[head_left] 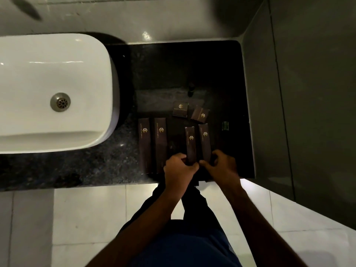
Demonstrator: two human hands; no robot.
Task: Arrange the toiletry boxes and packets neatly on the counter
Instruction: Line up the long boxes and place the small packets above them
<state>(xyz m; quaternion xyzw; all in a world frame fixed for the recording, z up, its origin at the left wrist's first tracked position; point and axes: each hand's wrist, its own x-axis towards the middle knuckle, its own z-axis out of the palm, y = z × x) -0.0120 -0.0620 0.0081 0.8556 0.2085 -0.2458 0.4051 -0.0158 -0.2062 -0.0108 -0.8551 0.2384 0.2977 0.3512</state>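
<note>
Nearest, two bare forearms reach forward over a pale tiled floor (pixel 92 209) to the front edge of a dark speckled stone counter (pixel 96 170). The left hand (pixel 180 168) has its fingers curled shut around the near end of a long dark brown packet with a gold emblem (pixel 190 143); the right hand (pixel 221 166) is closed likewise on the near end of a second long dark brown packet (pixel 205 140) just beside the first, the two lying roughly parallel with their lengths running away from the person. To their left, two longer dark brown flat boxes (pixel 144 145) (pixel 160 145) lie side by side, apart from the held pair, their near ends close to the counter's front edge. Beyond the packets, two small square dark brown boxes (pixel 180 109) (pixel 200 113) sit close together, the right one turned askew. A small dark item with a greenish glint (pixel 225 125) rests right of the packets; it is too dim to identify. Farther back stands a small dark upright object (pixel 191 88), indistinct. At left, a white rounded ceramic basin (pixel 57 74) with a metal drain (pixel 60 102) sits on the counter. Grey wall panels (pixel 289 93) close the right side.
</note>
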